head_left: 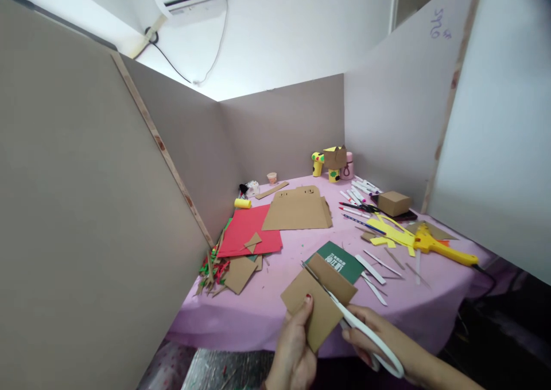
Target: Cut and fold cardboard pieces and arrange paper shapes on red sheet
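My left hand (297, 338) is closed on a piece of brown cardboard (312, 312), its thumb on top and the other fingers underneath. In my right hand (370, 332) is a pair of scissors (365, 332) with white handles. Their blades lie along a line across the cardboard, with a strip of it on the far side of the blades. Both hands are over the front of the table. Just beyond the cardboard lies a dark green card (338, 259) with white print, partly covered by it.
Red sheets (245, 229), cardboard scraps (239, 273) and a large cardboard piece (297, 212) lie on the pink tablecloth (297, 252). At right are a yellow glue gun (443, 249) with a cord, markers (355, 195) and a small box (394, 203). Grey partitions (284, 132) enclose the table.
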Available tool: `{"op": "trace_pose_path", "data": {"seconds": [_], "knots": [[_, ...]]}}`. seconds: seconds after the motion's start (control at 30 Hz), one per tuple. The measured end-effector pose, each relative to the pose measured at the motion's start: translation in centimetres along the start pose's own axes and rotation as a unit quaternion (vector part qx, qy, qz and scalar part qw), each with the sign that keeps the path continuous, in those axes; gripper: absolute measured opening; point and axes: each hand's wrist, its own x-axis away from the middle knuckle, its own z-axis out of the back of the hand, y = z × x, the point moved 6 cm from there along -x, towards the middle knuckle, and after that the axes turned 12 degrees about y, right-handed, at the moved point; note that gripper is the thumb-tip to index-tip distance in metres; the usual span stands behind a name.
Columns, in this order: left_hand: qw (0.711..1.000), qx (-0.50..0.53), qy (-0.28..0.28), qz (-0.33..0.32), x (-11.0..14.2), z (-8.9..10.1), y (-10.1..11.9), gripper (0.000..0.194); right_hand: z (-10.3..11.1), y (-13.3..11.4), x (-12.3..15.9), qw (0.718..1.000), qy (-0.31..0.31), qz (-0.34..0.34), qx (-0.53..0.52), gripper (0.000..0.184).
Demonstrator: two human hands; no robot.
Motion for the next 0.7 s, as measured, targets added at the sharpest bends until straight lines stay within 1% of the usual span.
{"op": "trace_pose_path", "data": {"seconds": [0.07, 0.2, 0.3, 0.37, 0.5, 0.6, 0.63, 0.7], "knots": [[1.0, -0.003, 0.001, 0.009, -0.5, 0.0, 0.0, 0.032, -0.1, 0.0, -0.4, 1.0, 0.004, 0.001, -0.001, 0.024], [1.0, -0.015, 0.004, 0.026, -1.6, -0.2, 0.0, 0.032, -0.5, 0.5, -1.3, 1.0, 0.009, -0.019, -0.013, 0.024], [0.999, -0.022, -0.002, 0.026, -2.3, -0.5, 0.2, 0.029, -0.3, 0.8, -2.0, 0.998, 0.021, -0.037, -0.05, 0.022], [1.0, -0.022, -0.003, 0.021, -2.5, -0.5, 0.4, 0.027, 0.3, 0.7, -2.3, 0.994, 0.037, -0.054, -0.089, 0.021], [1.0, -0.011, -0.01, 0.008, -1.8, -0.4, 0.9, 0.029, 2.2, 0.3, -2.7, 0.976, 0.078, -0.094, -0.179, 0.027], [1.0, 0.005, -0.026, 0.008, -0.9, -0.3, 1.3, 0.031, 3.0, 0.3, -2.2, 0.956, 0.088, -0.122, -0.253, 0.032], [0.999, 0.008, -0.03, 0.011, -0.5, -0.3, 1.4, 0.031, 3.1, 0.2, -1.8, 0.952, 0.089, -0.12, -0.267, 0.033], [0.999, 0.014, -0.033, 0.016, 0.2, -0.2, 1.6, 0.032, 3.1, 0.0, -1.0, 0.953, 0.097, -0.094, -0.271, 0.037]]}}
